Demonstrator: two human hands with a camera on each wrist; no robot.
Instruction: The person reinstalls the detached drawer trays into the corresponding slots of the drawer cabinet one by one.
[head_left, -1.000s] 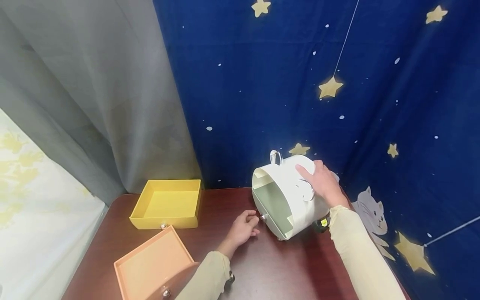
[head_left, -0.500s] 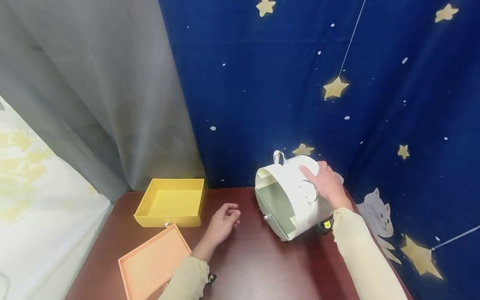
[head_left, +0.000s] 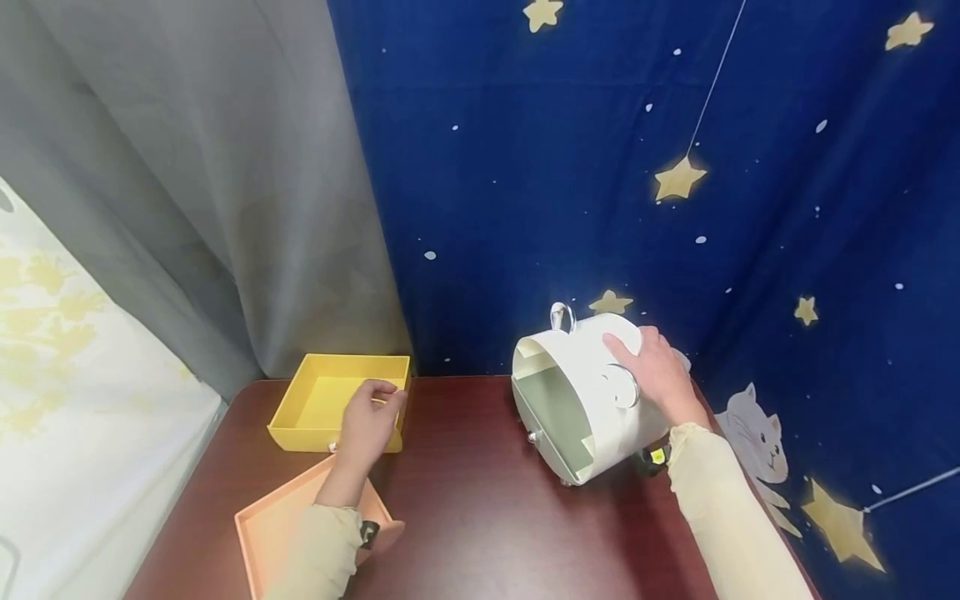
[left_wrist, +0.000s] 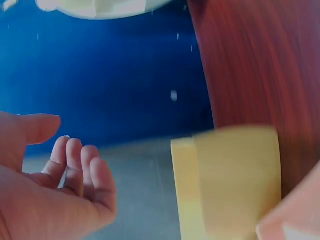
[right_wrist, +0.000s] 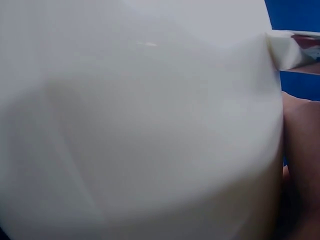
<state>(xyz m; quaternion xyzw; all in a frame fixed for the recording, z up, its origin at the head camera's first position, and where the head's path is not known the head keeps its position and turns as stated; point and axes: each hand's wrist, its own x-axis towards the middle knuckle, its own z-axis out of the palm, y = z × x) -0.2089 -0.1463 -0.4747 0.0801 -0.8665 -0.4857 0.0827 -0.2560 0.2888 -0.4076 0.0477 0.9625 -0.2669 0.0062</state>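
Note:
My right hand grips the top of a white rounded cabinet with silver rings. Its open front faces left and shows a greenish drawer panel with a small knob. In the right wrist view, the white shell fills most of the picture. My left hand hovers over the right side of a yellow drawer, fingers loosely bent and holding nothing. The left wrist view shows this hand apart from the yellow drawer front. An orange drawer lies nearer, partly hidden by the left forearm.
Everything stands on a dark red wooden table. A blue star-patterned curtain hangs behind it, with a grey curtain at the left. The table's right edge runs beneath the right forearm.
My left hand has moved left, from beside the cabinet's knob to over the yellow drawer. The right hand keeps its grip, and the cabinet stays in place.

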